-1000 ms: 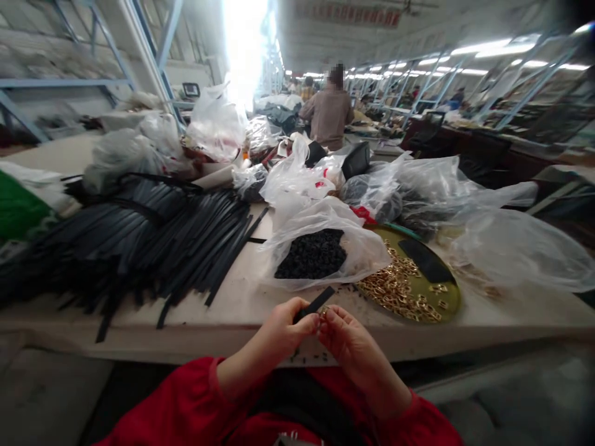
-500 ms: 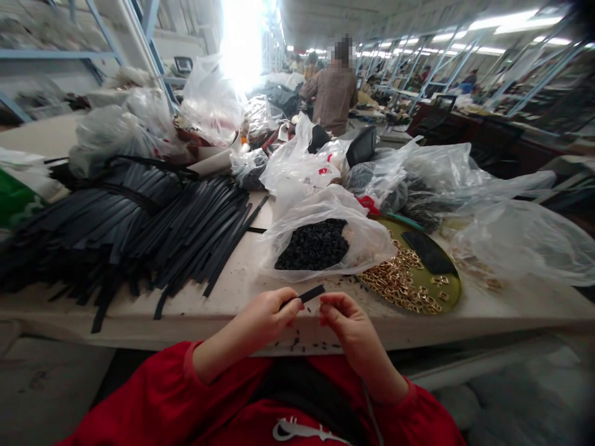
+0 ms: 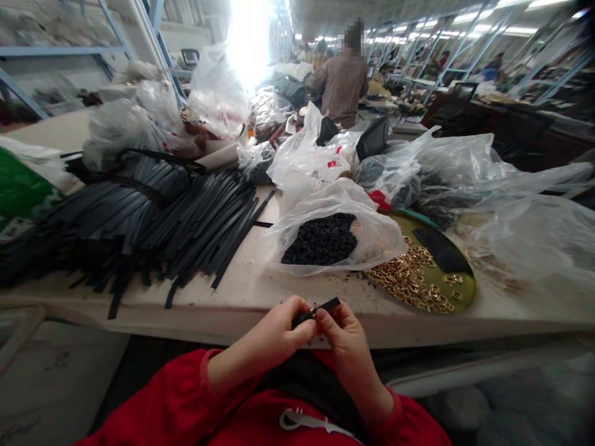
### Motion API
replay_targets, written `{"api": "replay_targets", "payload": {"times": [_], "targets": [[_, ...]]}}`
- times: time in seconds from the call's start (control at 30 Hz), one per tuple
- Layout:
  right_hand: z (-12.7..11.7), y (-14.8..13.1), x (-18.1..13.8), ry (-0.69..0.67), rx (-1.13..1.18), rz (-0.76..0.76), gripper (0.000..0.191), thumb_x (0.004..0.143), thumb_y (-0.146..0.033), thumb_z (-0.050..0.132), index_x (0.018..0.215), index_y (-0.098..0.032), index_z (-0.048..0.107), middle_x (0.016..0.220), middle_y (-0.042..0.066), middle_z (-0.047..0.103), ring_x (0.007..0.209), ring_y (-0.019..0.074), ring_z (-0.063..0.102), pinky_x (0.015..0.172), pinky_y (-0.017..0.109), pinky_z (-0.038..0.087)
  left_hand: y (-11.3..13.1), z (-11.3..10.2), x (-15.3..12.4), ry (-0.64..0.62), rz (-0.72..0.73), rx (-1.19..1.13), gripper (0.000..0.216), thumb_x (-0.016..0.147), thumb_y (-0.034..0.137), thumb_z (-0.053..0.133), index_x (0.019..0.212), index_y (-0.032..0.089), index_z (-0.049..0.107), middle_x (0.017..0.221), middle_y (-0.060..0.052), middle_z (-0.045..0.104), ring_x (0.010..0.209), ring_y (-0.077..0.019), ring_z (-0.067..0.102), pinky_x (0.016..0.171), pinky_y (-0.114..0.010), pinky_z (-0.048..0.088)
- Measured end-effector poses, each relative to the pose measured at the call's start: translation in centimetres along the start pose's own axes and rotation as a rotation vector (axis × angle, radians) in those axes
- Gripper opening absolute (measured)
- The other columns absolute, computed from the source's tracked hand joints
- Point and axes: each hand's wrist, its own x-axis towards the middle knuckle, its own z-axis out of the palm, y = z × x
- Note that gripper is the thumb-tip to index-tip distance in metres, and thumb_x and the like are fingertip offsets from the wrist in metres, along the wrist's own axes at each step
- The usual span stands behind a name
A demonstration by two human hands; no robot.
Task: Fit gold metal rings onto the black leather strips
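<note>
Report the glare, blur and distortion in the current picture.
In the head view, white glare burns out an area left of top centre; the same head view shows a hazy far background and a bowed front edge of the table; in the head view too, the black strip at the left hand and right hand is distinct, but the metal glint there is too small to identify.

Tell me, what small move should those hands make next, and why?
Perhaps the right hand should gently draw the black strip onward while the left hand grips it: a tiny gold-coloured piece shows at the strip between the hands, and the strip's end sticks out beyond it. Whether it is threaded is too small to tell.
</note>
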Motion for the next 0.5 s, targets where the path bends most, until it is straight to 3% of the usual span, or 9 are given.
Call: {"api": "replay_targets", "payload": {"times": [0.07,0.17,0.3,0.37,0.5], "targets": [[0.0,-0.1,-0.2,-0.044,-0.058,-0.018,0.018,0.071,-0.033,0.066,0.071,-0.017,0.059,0.057,-0.004,0.058,0.053,0.0072,0.051,0.052,0.018,0.041,0.0,-0.2,0.0,-0.039,-0.016,-0.085,0.015,0.080,0.027,0.043,0.076,0.015,0.051,0.075,-0.001,0.060,0.071,-0.0128,0.054,0.064,-0.022,0.041],[0.2,-0.3,-0.3,-0.085,0.019,0.075,0.022,0.075,-0.038,0.061,0.070,-0.017,0.057,0.056,-0.004,0.057,0.052,0.0083,0.051,0.052,0.020,0.041,-0.1,-0.3,0.0,-0.069,-0.066,-0.152,0.015,0.079,0.025,0.042,0.069,0.016,0.049,0.067,0.001,0.058,0.064,-0.0108,0.053,0.062,-0.021,0.041],[0.4,-0.2,-0.3,-0.079,0.076,0.180,0.024,0.072,-0.041,0.061,0.070,-0.018,0.054,0.054,-0.004,0.054,0.048,0.0091,0.048,0.049,0.022,0.040,-0.4,0.0,0.1,-0.067,-0.165,-0.185,0.016,0.077,0.028,0.041,0.068,0.016,0.048,0.060,0.004,0.055,0.047,-0.0074,0.044,0.047,-0.019,0.034],[0.2,0.0,-0.5,-0.044,-0.099,0.076,0.025,0.075,-0.043,0.057,0.070,-0.019,0.054,0.055,-0.004,0.053,0.050,0.0104,0.048,0.051,0.024,0.040,-0.6,0.3,0.1,-0.066,-0.203,-0.193,0.016,0.077,0.030,0.041,0.069,0.017,0.047,0.058,0.004,0.054,0.043,-0.0069,0.040,0.042,-0.019,0.031],[-0.7,0.1,-0.7,0.018,-0.592,-0.277,0.021,0.075,-0.040,0.057,0.068,-0.019,0.055,0.064,0.000,0.055,0.061,0.0133,0.049,0.057,0.025,0.038,-1.0,0.4,-0.2,-0.016,-0.178,-0.067,0.016,0.074,0.030,0.044,0.066,0.017,0.047,0.056,0.003,0.054,0.048,-0.0087,0.044,0.046,-0.019,0.032]]}}
